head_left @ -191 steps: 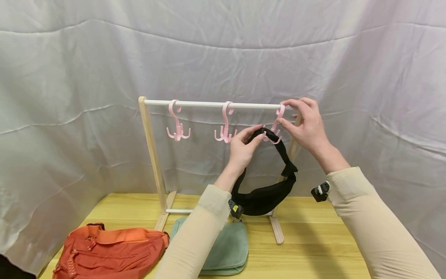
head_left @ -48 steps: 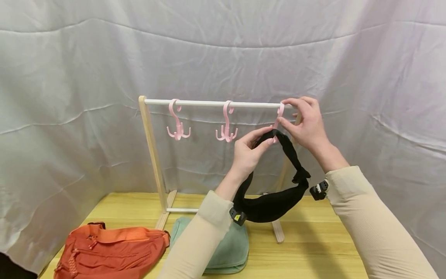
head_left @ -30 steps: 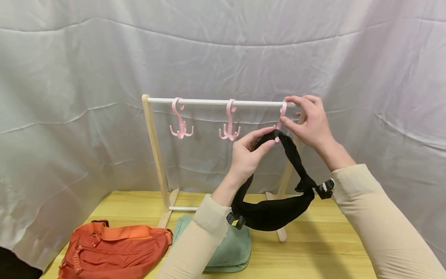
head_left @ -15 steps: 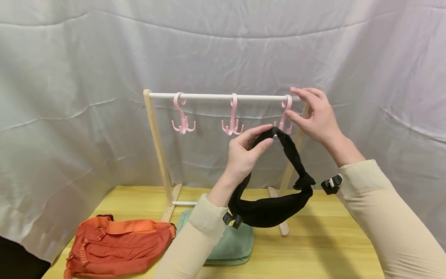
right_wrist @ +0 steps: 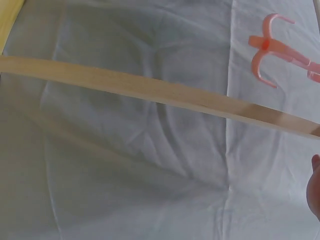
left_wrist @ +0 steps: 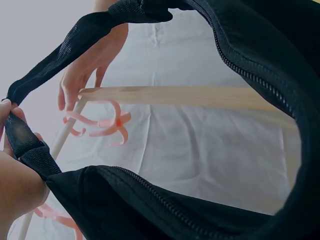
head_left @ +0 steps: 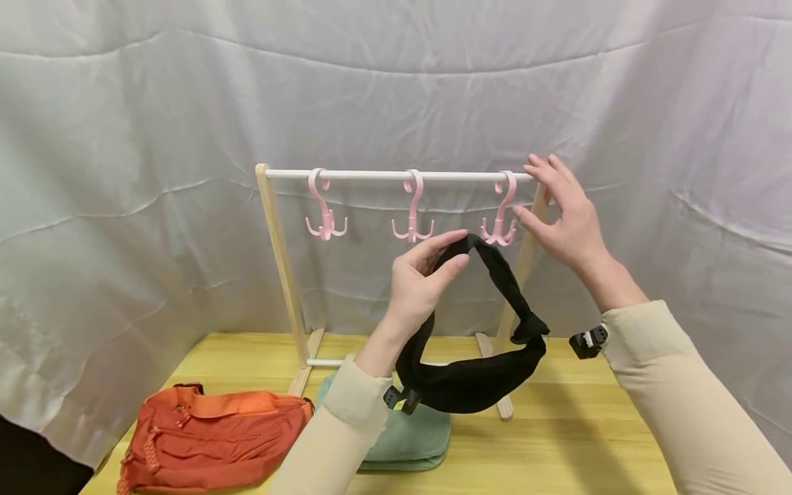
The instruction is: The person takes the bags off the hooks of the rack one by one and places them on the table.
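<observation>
A black zippered sling bag (head_left: 473, 385) hangs as a loop from my left hand (head_left: 416, 282), whose thumb and fingers pinch the top of its strap. The left wrist view shows the bag's zipper (left_wrist: 255, 75) close up. Just behind the strap is the right-hand pink hook (head_left: 498, 220), hanging from the white rail (head_left: 371, 175); the strap is apart from it. My right hand (head_left: 569, 220) is beside that hook at the rail's right end, fingers spread and holding nothing. In the right wrist view only part of a finger shows at the edge.
Two more pink hooks, a left one (head_left: 324, 213) and a middle one (head_left: 412, 213), hang on the rail. An orange-red waist bag (head_left: 210, 440) lies front left on the wooden table (head_left: 526, 454). Beside it a green bag (head_left: 408, 440) is partly hidden by my left forearm.
My right hand has let go of the right-hand hook and its fingers have spread. My left hand has drawn the black sling bag's strap back from that hook, down and leftward.
</observation>
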Demonstrator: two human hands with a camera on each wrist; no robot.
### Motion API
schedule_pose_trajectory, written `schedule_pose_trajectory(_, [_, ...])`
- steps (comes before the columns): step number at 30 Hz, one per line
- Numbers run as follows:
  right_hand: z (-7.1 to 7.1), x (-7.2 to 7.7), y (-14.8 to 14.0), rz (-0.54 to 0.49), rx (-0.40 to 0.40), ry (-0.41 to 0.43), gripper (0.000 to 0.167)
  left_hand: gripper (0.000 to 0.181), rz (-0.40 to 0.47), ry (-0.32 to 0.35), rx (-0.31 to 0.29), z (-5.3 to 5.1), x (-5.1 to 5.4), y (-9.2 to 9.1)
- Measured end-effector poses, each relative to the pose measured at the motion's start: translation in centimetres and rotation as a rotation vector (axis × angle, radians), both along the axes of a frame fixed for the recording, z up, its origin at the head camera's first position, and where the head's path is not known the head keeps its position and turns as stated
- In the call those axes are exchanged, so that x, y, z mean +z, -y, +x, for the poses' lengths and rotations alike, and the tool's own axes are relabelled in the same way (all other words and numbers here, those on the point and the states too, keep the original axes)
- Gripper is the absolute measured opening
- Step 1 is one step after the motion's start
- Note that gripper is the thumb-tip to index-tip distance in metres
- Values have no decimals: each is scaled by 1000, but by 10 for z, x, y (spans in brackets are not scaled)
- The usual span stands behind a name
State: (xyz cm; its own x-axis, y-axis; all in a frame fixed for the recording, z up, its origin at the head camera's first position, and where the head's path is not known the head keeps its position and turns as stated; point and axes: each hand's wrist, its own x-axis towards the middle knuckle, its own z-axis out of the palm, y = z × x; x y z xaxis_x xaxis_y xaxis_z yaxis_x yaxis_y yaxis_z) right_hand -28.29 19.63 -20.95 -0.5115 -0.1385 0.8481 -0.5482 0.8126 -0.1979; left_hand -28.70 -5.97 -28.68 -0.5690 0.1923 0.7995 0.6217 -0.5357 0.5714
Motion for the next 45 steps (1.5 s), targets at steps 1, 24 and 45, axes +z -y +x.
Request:
schedule_pose_trajectory(1, [0,-2,0,-8,4,-5,64,37,-3,2,5,-1,-1,1])
schedule_pose_trajectory(24, [15,-67,-1,-75,86,-185,63,36,-33,51,52,-9,-18,24])
schedule_pose_trajectory(45, [55,-112,40,-158,273,-186,62,36,-31,46,69,-14,-22,29])
